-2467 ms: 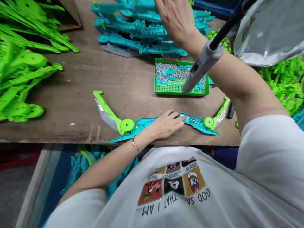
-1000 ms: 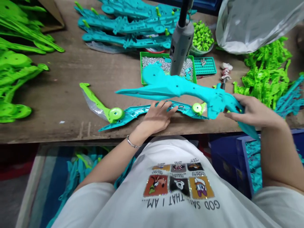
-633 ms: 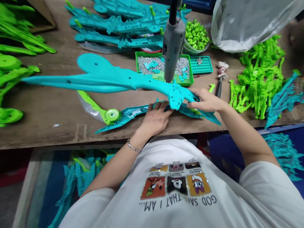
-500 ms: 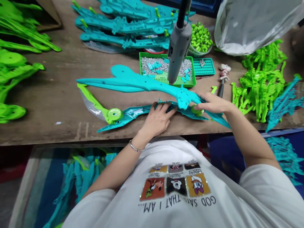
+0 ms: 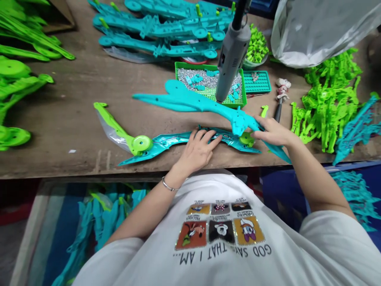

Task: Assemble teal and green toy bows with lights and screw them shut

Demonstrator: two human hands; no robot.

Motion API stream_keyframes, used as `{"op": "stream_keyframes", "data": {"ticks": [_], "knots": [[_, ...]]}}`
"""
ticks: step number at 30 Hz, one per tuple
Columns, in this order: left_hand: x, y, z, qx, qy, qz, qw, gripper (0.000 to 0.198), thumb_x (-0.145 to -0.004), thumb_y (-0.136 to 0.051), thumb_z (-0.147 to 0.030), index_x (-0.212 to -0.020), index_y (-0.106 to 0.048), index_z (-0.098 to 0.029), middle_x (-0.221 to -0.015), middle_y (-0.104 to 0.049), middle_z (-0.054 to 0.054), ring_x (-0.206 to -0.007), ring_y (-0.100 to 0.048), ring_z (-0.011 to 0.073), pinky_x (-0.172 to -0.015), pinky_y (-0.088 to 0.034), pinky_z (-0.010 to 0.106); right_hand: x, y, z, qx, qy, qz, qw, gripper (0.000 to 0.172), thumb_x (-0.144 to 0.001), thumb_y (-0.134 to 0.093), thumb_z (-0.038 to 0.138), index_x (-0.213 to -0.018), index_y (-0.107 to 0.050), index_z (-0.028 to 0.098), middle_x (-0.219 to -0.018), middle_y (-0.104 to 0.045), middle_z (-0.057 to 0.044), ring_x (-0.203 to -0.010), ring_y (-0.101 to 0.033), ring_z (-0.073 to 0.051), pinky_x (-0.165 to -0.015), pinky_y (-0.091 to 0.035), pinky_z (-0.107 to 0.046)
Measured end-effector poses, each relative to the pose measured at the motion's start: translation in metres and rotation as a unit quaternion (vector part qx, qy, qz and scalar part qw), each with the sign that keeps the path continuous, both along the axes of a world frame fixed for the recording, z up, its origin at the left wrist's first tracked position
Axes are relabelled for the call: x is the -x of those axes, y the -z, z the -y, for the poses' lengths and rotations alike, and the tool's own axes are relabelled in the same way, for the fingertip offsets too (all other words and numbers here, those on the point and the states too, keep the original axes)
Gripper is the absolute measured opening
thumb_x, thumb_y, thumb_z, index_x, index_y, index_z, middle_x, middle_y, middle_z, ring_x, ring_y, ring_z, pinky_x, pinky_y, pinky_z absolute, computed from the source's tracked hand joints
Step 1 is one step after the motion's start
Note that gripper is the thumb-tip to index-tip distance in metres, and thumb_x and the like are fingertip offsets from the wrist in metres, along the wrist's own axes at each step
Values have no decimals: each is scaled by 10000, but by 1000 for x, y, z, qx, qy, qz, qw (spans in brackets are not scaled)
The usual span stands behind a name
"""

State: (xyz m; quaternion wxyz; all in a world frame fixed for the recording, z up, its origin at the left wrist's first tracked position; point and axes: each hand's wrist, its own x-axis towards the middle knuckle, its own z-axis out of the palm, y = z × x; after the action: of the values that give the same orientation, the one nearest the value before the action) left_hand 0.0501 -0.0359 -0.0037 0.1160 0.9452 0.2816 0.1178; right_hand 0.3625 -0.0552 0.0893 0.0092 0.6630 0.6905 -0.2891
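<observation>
My left hand (image 5: 198, 150) lies across the middle of a curved turquoise shell half (image 5: 166, 146), its spread fingers bent over the far edge. This shell lies hollow side up near the table's front edge. A green limb with a round wheel (image 5: 141, 143) sits at its left end, and a smaller green wheel (image 5: 246, 138) at its right. My right hand (image 5: 272, 132) is closed around the right part of a matching turquoise shell cover (image 5: 196, 102), smooth side up. The cover hangs over and beyond the lower shell, apart from it on the left.
A grey electric screwdriver (image 5: 233, 61) hangs above a green tray (image 5: 244, 93) of screws and small turquoise parts. Behind are stacked turquoise shells (image 5: 166, 29) and a tub of green pieces (image 5: 256, 47). Green parts (image 5: 327, 103) pile up right; more green limbs (image 5: 14, 91) lie left.
The shell cover in my right hand has shifted to the right, its left end no longer over the green limb. My left hand and the lower shell have hardly moved.
</observation>
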Motion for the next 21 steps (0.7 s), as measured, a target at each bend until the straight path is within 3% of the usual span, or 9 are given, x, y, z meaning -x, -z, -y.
{"op": "stream_keyframes", "data": {"ticks": [7, 12, 16, 21], "knots": [[0, 0, 5, -7, -11, -4, 1000, 599, -921, -497, -155, -1514, -540, -231, -1502, -527, 144, -1303, -443, 358, -1179, -364, 597, 12, -8, -8, -23, -49, 57, 997, 429, -857, -585, 453, -1188, -632, 185, -857, -683, -84, -749, -580, -266, -659, -325, -330], [-1, 1, 8, -1, -35, 16, 999, 640, -896, -527, -143, -1519, -535, -293, -1472, -539, 143, -1318, -456, 363, -1165, -366, 633, 36, -12, -12, -56, -24, -12, 998, 431, -877, -584, 490, -1167, -642, 177, -839, -676, -46, -719, -558, -222, -667, -353, -315], [-1, 3, 10, 7, -46, 27, 999, 648, -904, -526, -151, -1532, -529, -311, -1424, -546, 159, -1308, -468, 380, -1154, -366, 650, 60, -1, -23, -76, -37, -75, 994, 445, -854, -590, 453, -1189, -645, 164, -983, -723, -60, -826, -605, -241, -749, -435, -325], [-3, 7, 14, 17, -64, 19, 998, 633, -939, -492, -167, -1559, -505, -296, -1403, -548, 185, -1337, -443, 406, -1139, -360, 652, 70, 17, -31, -67, -78, -78, 992, 535, -857, -587, 400, -1341, -599, 171, -1233, -720, -127, -1077, -642, -332, -923, -485, -400]]}}
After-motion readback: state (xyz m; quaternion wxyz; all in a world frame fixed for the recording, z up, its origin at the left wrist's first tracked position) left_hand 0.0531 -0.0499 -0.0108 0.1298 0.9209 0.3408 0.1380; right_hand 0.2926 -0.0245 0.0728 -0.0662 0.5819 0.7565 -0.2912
